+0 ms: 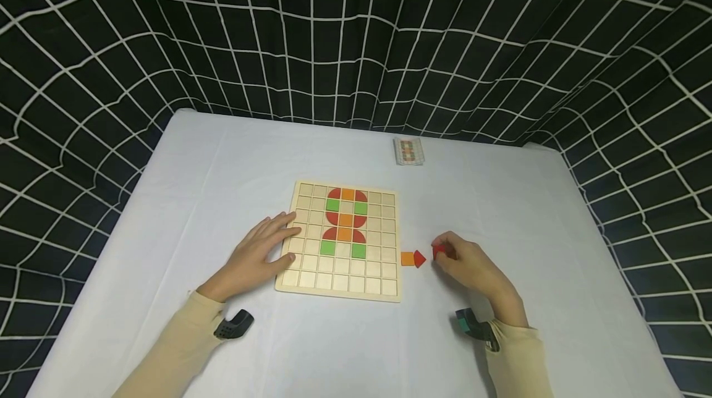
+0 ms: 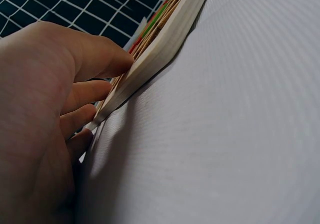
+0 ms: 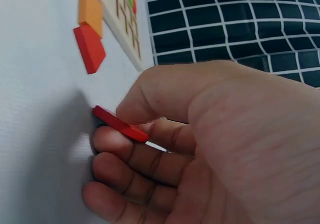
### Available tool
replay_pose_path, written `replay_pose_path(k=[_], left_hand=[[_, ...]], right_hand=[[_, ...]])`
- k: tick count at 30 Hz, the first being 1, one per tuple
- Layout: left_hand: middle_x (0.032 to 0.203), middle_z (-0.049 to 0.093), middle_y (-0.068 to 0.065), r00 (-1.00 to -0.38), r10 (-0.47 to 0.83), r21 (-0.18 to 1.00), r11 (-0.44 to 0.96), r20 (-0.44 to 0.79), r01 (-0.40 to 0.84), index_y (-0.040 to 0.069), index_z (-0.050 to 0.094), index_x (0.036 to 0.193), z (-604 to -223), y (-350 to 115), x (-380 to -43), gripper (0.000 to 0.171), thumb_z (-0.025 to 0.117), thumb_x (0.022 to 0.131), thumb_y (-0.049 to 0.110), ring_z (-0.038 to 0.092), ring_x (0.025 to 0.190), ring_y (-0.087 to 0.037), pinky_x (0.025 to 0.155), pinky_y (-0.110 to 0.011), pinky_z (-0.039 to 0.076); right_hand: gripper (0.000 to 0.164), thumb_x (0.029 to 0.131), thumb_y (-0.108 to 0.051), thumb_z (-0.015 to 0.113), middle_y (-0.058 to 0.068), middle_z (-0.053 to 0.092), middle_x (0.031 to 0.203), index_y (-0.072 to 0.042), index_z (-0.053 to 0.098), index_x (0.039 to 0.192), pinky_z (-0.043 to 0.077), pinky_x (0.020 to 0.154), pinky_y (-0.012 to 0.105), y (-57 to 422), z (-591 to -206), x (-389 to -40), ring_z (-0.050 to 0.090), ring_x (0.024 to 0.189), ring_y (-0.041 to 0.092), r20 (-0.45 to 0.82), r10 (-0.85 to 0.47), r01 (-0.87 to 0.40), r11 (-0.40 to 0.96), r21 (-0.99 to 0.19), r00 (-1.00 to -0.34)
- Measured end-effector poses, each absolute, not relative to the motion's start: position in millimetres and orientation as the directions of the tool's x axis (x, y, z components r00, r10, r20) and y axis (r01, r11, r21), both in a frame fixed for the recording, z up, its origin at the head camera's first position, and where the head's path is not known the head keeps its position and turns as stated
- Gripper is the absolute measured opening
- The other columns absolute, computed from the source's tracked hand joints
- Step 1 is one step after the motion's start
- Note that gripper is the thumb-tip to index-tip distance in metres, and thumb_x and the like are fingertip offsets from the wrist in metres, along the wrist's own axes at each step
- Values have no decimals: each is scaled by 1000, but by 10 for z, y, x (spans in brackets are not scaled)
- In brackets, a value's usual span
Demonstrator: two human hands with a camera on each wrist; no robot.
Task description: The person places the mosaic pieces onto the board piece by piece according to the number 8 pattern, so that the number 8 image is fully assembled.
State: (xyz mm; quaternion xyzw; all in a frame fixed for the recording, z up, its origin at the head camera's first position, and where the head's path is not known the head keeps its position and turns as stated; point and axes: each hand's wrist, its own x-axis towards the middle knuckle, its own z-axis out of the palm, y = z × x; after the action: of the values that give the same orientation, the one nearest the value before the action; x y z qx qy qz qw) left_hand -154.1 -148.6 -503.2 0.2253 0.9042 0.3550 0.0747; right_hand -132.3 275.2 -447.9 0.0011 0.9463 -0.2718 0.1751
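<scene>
A square wooden grid board (image 1: 339,274) lies on the table with red, orange and green tiles set in its upper middle cells. My left hand (image 1: 258,256) rests on the board's left edge, fingers spread; in the left wrist view the thumb (image 2: 107,59) touches the board's rim. To the right of the board, my right hand (image 1: 473,268) pinches a red tile (image 3: 120,124) between thumb and fingers. Between board and hand lie an orange square tile (image 1: 408,259) and a red quarter-round tile (image 1: 419,259), touching each other.
A small stack of pattern cards (image 1: 408,151) sits behind the board, near the far edge of the white-covered table (image 1: 478,194). Black cloth with a white grid (image 1: 345,46) hangs at the back and both sides.
</scene>
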Motion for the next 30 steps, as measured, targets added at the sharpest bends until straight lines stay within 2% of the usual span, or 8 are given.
replay_pose_path(k=[10, 12, 17, 20, 30], left_hand=[[167, 31, 0, -887, 460, 672, 649, 26, 357, 14, 53, 147, -5037, -1489, -1542, 54, 67, 96, 28, 19, 158, -26, 133, -47, 11], [167, 31, 0, -888, 459, 672, 650, 25, 355, 14, 53, 147, -5037, -1490, -1541, 55, 67, 96, 28, 19, 158, -26, 133, -47, 11], [167, 30, 0, -890, 456, 672, 652, 22, 351, 13, 53, 147, -5029, -1493, -1535, 55, 67, 96, 27, 20, 158, -26, 133, -48, 11], [167, 30, -1, -890, 456, 672, 653, 20, 349, 13, 53, 147, -5029, -1494, -1530, 55, 66, 96, 28, 19, 158, -27, 133, -48, 10], [168, 30, -1, -888, 460, 670, 653, 19, 353, 13, 52, 147, -5043, -1496, -1533, 55, 66, 96, 27, 19, 158, -26, 133, -48, 10]], right_hand=[[25, 100, -17, 61, 7, 69, 108, -10, 65, 123, 60, 85, 37, 2741, -4470, -1353, 59, 96, 22, -293, -109, 65, 848, -525, -950], [24, 99, -15, 63, 6, 70, 107, -10, 65, 123, 61, 83, 34, 2726, -4450, -1363, 60, 94, 21, -259, -128, 34, 840, -541, -957], [20, 95, -7, 68, 4, 72, 96, -7, 66, 116, 56, 69, 21, 2659, -4357, -1414, 60, 84, 17, -162, -183, -56, 811, -582, -970], [18, 95, -6, 68, 5, 71, 93, -8, 65, 112, 55, 66, 20, 2607, -4306, -1452, 60, 79, 17, -150, -193, -66, 798, -599, -970], [11, 96, -10, 66, 8, 74, 98, -10, 65, 107, 56, 78, 31, 2392, -4144, -1541, 65, 86, 21, -193, -199, -42, 791, -611, -961]])
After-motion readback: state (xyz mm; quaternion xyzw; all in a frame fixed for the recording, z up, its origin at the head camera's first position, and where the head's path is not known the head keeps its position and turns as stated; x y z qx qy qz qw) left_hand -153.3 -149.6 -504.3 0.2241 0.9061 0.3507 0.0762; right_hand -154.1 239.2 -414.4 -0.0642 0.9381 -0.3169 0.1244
